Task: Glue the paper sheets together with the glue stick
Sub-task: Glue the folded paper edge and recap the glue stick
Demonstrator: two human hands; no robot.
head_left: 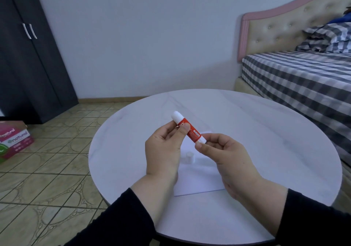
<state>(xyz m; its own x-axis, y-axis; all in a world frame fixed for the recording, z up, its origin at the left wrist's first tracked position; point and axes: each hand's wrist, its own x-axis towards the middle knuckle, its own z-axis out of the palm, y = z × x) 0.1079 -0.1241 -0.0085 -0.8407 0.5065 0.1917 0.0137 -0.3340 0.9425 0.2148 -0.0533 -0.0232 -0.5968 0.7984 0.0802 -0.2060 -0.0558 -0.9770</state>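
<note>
Lower centre of frame: paper sheets (197, 179) lie flat on the desk (266, 131), no glue visible on them; a small white cap (190, 157) stands on the paper just behind my hands. Mid-frame, above the paper: my left hand (165, 150) grips the glue stick (190, 129) round its red barrel; my right hand (222, 150) pinches its white base end, likely winding the glue up. Judged: uncapped only; spreading and pressing remain.

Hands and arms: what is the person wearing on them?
Both forearms are covered by long black sleeves, the left sleeve and the right sleeve, each ending just short of the wrist. The left hand and right hand are bare: no gloves, rings, watch or bracelet show.
</note>
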